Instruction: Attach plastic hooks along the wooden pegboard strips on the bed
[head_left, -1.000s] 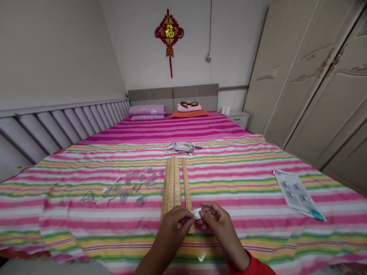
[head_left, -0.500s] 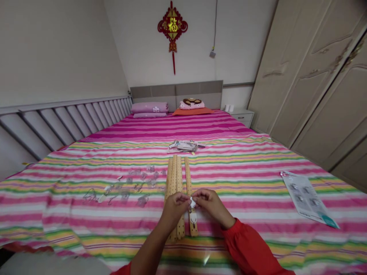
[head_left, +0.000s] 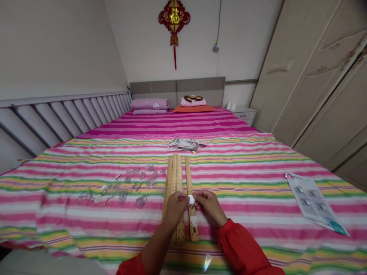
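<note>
Between the fingertips of my left hand [head_left: 175, 207] and my right hand [head_left: 211, 208] is a small white hook [head_left: 191, 199] with a metal end pointing toward me. Both hands are closed in a pinch at its sides, over a narrow wooden strip [head_left: 188, 177] with a row of holes. Whether the hook touches the strip I cannot tell. Nearer to me on that strip sits another white hook [head_left: 194, 220], metal end also toward me. Several more perforated wooden strips [head_left: 175, 175] lie side by side to the left, partly behind my left hand.
Several clear plastic pieces [head_left: 140, 201] and loose metal hooks lie left on the striped bedspread [head_left: 243, 172]. Packaged items [head_left: 185, 144] lie beyond the strips. A blister pack [head_left: 314, 202] is at right. A slatted rail [head_left: 71, 114] runs along the left side.
The hook between my fingers has turned a little and now sits straighter over the strip. Both hands keep their pinch. My view has shifted slightly.
</note>
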`<state>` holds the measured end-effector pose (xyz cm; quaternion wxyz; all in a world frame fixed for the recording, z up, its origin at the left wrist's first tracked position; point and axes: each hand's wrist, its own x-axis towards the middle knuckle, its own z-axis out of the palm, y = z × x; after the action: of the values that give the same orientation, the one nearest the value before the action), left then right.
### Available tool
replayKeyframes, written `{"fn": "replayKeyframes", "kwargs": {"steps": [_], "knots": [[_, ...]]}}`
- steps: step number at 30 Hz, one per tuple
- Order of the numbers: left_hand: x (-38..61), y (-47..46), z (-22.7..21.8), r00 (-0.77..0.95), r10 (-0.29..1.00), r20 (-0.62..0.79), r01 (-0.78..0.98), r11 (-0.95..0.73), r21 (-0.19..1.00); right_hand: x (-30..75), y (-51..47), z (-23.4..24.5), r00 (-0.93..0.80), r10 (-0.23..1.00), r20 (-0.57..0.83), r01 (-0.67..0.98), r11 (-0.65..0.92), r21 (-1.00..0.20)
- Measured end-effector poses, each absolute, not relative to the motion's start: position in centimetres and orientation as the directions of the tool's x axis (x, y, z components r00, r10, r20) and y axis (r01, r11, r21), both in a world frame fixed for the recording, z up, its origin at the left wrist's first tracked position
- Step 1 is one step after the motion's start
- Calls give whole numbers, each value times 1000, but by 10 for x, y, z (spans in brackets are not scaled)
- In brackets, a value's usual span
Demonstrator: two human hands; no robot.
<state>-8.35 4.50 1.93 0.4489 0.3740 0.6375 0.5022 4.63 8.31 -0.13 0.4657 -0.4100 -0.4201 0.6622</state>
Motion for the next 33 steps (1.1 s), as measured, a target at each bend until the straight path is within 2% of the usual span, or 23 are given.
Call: {"fn": "replayKeyframes", "kwargs": {"steps": [3, 7, 14, 22, 28, 33], "knots": [[-83, 46, 17, -311, 944, -105, 198, 173, 965, 43, 84, -9, -199, 966, -164, -268, -215, -939], [-84, 49, 13, -299, 947, -120, 284, 209, 936, 40, 84, -15, -164, 972, -168, -258, -207, -944], [-85, 53, 7, -292, 947, -134, 375, 242, 895, 38, 85, -21, -133, 978, -159, -231, -186, -955], [-85, 56, 1, -290, 948, -130, 395, 242, 886, 38, 86, -27, -123, 980, -156, -218, -181, -959], [-86, 59, -10, -293, 955, -34, 518, 189, 834, 36, 86, -29, -120, 980, -156, -214, -179, -960], [-86, 59, -12, -299, 954, -22, 525, 184, 831, 36, 85, -29, -118, 982, -147, -214, -170, -962]]}}
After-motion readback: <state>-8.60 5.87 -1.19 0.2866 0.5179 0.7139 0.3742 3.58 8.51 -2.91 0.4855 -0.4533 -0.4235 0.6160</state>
